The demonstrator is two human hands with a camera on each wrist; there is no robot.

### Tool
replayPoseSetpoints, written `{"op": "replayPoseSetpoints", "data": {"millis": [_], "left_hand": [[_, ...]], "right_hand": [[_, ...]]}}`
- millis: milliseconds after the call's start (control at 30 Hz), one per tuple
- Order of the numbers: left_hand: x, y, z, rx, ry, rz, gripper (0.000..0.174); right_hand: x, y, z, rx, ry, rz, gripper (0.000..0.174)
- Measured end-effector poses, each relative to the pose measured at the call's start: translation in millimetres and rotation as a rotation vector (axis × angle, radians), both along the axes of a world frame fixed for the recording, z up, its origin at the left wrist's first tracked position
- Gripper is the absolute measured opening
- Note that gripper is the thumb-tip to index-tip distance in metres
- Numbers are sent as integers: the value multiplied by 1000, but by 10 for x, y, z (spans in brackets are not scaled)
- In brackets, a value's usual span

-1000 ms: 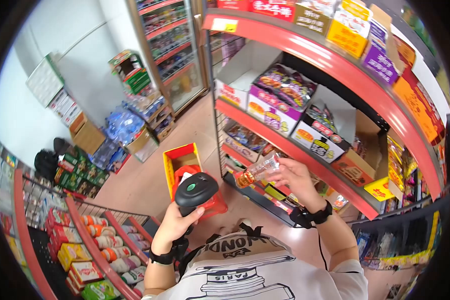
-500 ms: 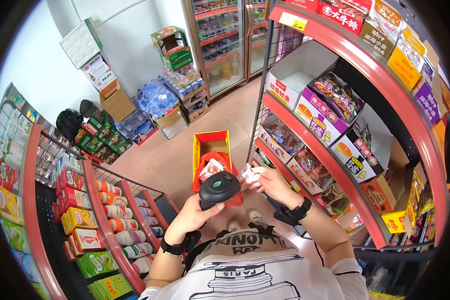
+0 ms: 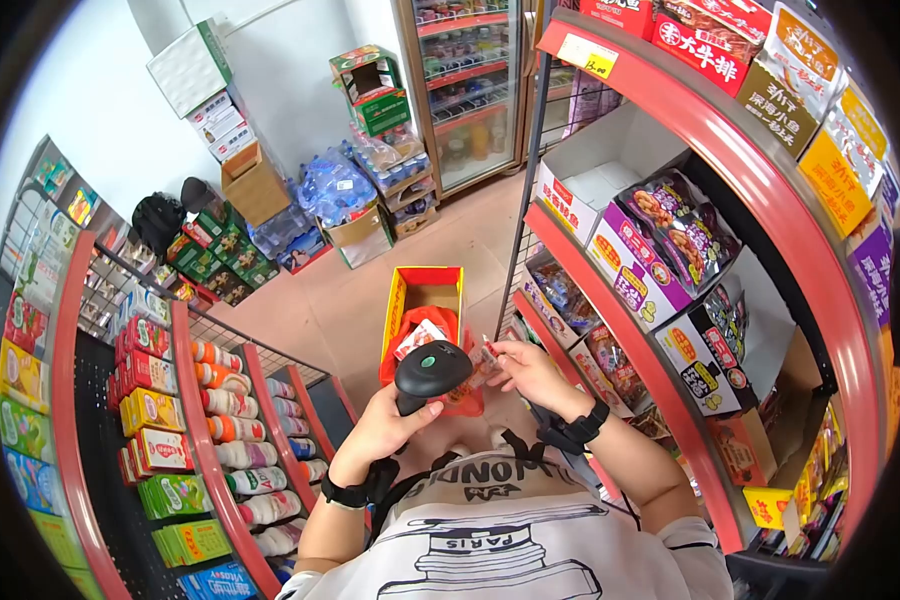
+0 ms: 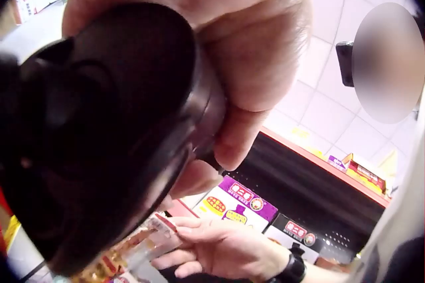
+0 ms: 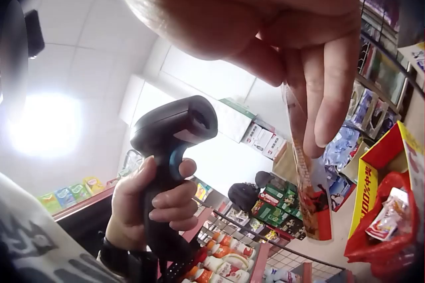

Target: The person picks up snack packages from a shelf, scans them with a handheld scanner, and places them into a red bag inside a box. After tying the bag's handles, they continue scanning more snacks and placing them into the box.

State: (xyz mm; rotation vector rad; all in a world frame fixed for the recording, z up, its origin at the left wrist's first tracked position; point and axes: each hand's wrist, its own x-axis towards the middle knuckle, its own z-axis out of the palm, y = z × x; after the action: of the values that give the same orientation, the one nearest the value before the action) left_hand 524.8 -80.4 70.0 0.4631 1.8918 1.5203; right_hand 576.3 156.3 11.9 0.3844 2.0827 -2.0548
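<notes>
My left hand grips a black handheld barcode scanner by its handle, fingers wrapped round it in the right wrist view. My right hand pinches one end of a clear snack packet with red and orange print. The packet hangs down from the thumb and fingers, edge-on in the right wrist view. In the head view it lies just right of the scanner's head. Beyond both hands, a red plastic bag with a white-and-red packet in it fills the near end of a yellow-and-red carton.
To the right stands a red-edged snack shelf with boxed packets. A lower rack with bottles and small cartons runs along the left. Stacked boxes, wrapped water bottles and a glass-door fridge stand at the back.
The right hand has brought the packet from beside the right shelf leftward, close to the scanner's head. The left hand keeps its grip on the scanner. The head view has turned to the left.
</notes>
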Motion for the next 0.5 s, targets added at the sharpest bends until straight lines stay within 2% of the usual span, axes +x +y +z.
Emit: {"op": "replayPoseSetpoints", "data": {"millis": [100,167,300,367,433,500], "left_hand": [[74,-8,-13,2,47,72,21],[94,-95,-114,-42,-17,156,28],[232,-238,-55,-30,-95,369,25],[293,-403,-186,-20,-93,411,24],[372,-553,-240,-36,-95,488,23],[472,-676,-237,-57,-103,523,22]], "right_hand": [[-53,33,-86,3,24,32,30],[-115,67,-214,36,-29,9,30],[-266,119,-640,46,-104,-45,29],[-396,83,-979,16,-108,-68,30],[-504,-26,-1063,-48,-199,-124,30],[-637,-166,-1099,-37,-196,-87,29]]}}
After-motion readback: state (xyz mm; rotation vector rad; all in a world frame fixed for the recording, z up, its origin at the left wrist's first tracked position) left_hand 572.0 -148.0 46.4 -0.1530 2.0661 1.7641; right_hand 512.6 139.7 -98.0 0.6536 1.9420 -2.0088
